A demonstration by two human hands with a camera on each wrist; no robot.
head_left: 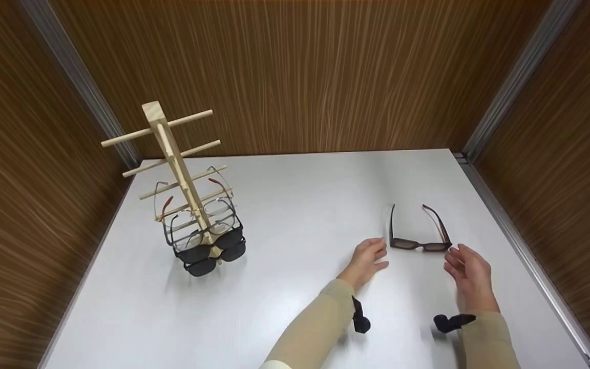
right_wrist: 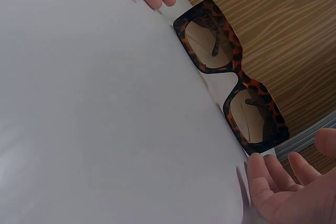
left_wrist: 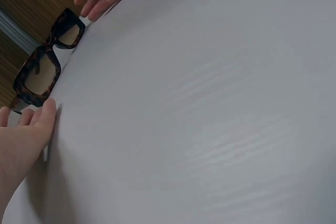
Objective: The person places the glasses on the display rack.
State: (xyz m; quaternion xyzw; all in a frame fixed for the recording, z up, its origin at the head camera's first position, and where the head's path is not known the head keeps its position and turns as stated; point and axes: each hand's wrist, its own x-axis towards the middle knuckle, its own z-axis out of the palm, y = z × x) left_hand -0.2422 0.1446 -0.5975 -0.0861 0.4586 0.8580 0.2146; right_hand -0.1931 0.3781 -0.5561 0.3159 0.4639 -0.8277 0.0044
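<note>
A pair of tortoiseshell sunglasses with brown-tinted lenses stands on the white tabletop, temples unfolded and pointing away from me. My left hand is just beside their left corner, fingers loosely extended and a small gap between. At the right corner is my right hand, its fingers relaxed and slightly bent. Its fingertips are so near the frame in the right wrist view that I cannot tell whether they touch. Neither hand grips anything. On the left, a wooden display rack bears several pairs of glasses, including black sunglasses lowest down.
The white table is bounded by wood-grain panels at the back and sides, with metal strips at the corners. The rack's upper pegs hold no glasses and stick out sideways. Black wrist mounts sit on both sleeves.
</note>
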